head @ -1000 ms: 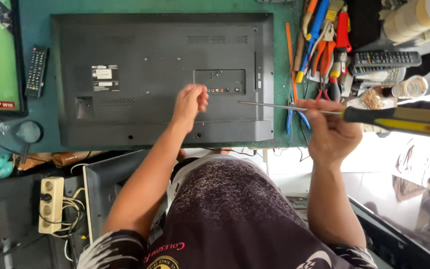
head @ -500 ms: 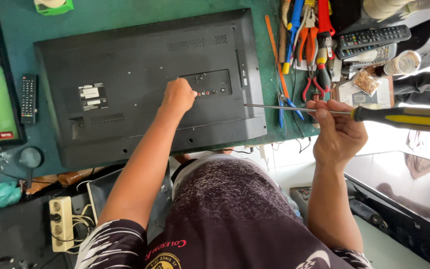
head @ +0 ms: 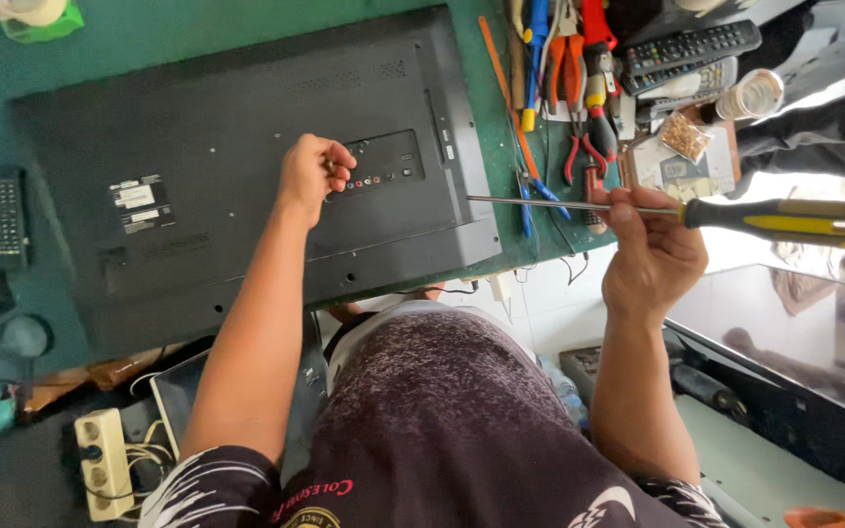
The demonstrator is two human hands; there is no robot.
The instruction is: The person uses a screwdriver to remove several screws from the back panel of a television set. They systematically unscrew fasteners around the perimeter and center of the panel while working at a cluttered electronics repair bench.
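Observation:
A black flat-screen television (head: 198,196) lies face down on a green workbench (head: 198,39), its back panel up. My left hand (head: 313,172) rests on that panel beside the recessed port bay (head: 388,166), fingers curled together as if pinching something small that I cannot make out. My right hand (head: 652,252) is off the bench's right edge. It grips a long screwdriver (head: 779,220) with a yellow-and-black handle. The thin shaft points left toward the television's right edge, and the tip hangs in the air.
Pliers, cutters and screwdrivers (head: 564,68) lie in a pile right of the television, with remote controls (head: 691,44) and a tape roll (head: 755,93) beyond. Another remote (head: 7,220) lies at the left. A power strip (head: 105,460) sits on the floor, a second dark screen (head: 794,352) at right.
My left hand has slid left along the back panel and curled tighter near the port bay. The right hand with the screwdriver has kept nearly the same pose, and the view has shifted.

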